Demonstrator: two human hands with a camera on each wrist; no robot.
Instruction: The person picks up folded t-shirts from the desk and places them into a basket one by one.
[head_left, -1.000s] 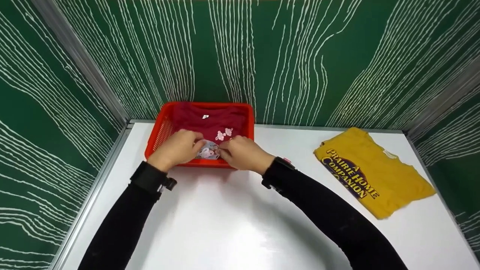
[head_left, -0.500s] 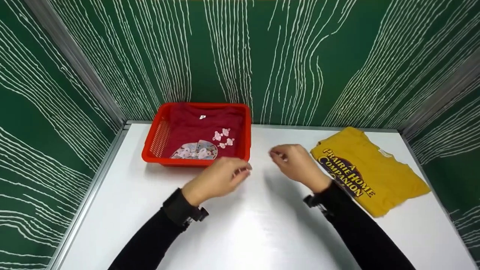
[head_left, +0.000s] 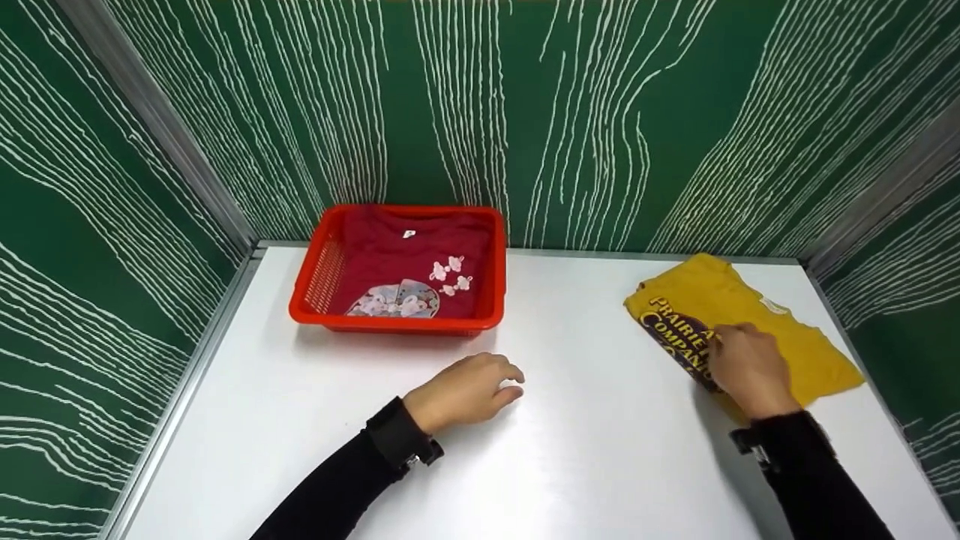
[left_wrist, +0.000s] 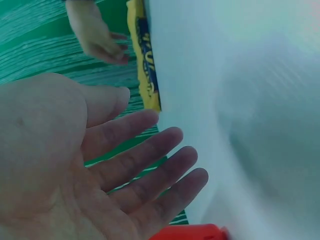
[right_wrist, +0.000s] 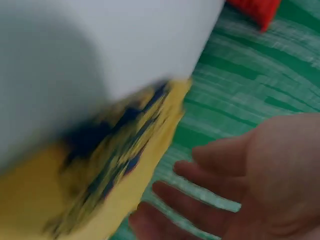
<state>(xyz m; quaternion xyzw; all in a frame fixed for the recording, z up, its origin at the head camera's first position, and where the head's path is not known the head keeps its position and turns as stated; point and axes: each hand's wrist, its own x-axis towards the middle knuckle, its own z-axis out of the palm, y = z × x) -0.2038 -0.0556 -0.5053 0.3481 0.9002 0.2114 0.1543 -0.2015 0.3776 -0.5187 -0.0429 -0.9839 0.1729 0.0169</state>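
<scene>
A folded yellow T-shirt with dark printed lettering lies at the right of the table. Over its near part hovers my right hand; the right wrist view shows the fingers loosely bent, with a gap between them and the cloth. My left hand is above the middle of the table, in front of the basket. In the left wrist view its fingers are spread and relaxed, holding nothing. Inside the red plastic basket lies a folded maroon shirt with pink flowers and a patterned patch.
The white table is bounded by green walls with white wavy lines. The basket stands against the back wall at the left. A metal frame edge runs along the table's left side.
Both hands have left the maroon shirt in the basket. My right hand has moved right to over the yellow T-shirt, my left hand back toward the table's middle. The basket stays put.
</scene>
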